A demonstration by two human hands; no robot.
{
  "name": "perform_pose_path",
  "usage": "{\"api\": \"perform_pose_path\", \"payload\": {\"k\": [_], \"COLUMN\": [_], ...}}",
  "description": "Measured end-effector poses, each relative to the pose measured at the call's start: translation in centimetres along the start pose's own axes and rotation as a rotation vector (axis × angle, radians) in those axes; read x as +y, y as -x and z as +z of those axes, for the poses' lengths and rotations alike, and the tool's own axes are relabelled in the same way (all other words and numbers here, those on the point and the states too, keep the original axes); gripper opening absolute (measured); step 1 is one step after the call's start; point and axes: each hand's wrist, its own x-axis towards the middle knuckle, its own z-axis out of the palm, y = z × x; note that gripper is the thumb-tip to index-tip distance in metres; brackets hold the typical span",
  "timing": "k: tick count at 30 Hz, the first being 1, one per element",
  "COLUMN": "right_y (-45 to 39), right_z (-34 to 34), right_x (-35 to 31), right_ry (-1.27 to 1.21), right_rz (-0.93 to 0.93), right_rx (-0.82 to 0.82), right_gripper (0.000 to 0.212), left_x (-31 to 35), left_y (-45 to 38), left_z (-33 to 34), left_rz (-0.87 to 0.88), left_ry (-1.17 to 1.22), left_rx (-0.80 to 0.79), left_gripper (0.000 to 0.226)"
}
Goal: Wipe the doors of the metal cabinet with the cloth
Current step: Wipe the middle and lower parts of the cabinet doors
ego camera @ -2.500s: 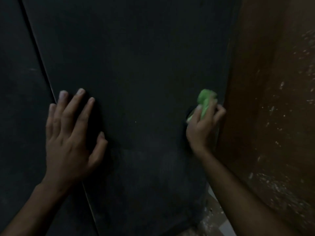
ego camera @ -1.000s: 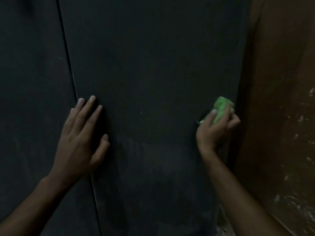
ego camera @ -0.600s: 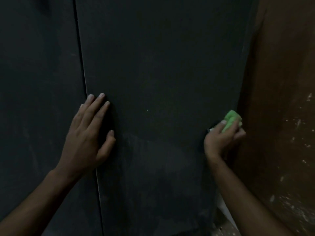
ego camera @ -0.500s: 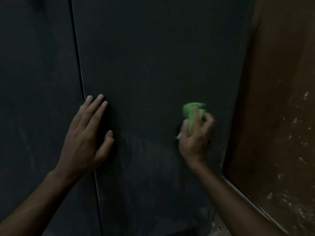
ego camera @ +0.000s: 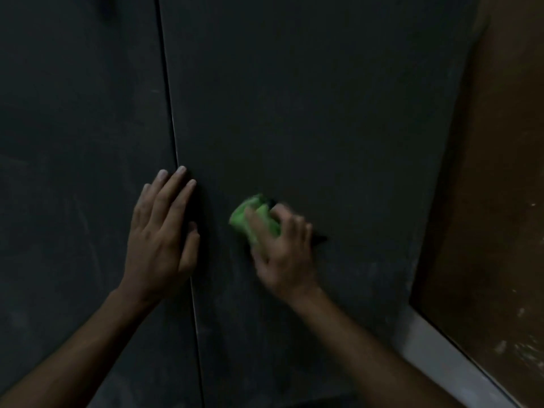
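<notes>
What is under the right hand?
The green cloth, gripped by the right hand against the right door. Part of the cloth and the door beneath are covered.

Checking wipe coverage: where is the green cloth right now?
In the head view, the green cloth is gripped in the right hand against the dark right-hand cabinet door, just right of the flat left hand.

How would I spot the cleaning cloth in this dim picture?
Find the tall dark cabinet doors, then the right door beside the brown wall. Near that door's middle, the right hand grips a bunched cloth: bright green, the only vivid colour here.
</notes>
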Motion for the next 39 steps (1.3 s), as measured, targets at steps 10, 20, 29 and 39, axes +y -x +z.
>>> {"api": "perform_pose_path", "payload": {"k": [10,20,29,39], "right_y": [-8.5,-6.0,4.1,8.8], "right_z": [0.2,1.1,0.5,1.2], "right_x": [-3.4,-4.1,-2.4,-2.2], "right_ry": [-0.041,-0.098,-0.030,-0.033], "right_rz": [0.311,0.119,-0.533,-0.494], "right_rx": [0.224,0.076,-0.199,-0.200], "right_gripper": [0.053,0.056,0.054,0.032], "left_x": [-1.7,-3.0,-2.3,0.3], "left_y": [0.3,0.8,1.4,3.5], "left_z": [-1.2,-1.3,-1.3,0.6], "left_rz": [-0.026,-0.013,-0.018,0.060], "left_ry": [0.203,0.293,0.258,0.188], "left_rx": [0.003,0.002,-0.010,-0.141], "left_gripper": [0.073,0.072,0.060,0.070]}}
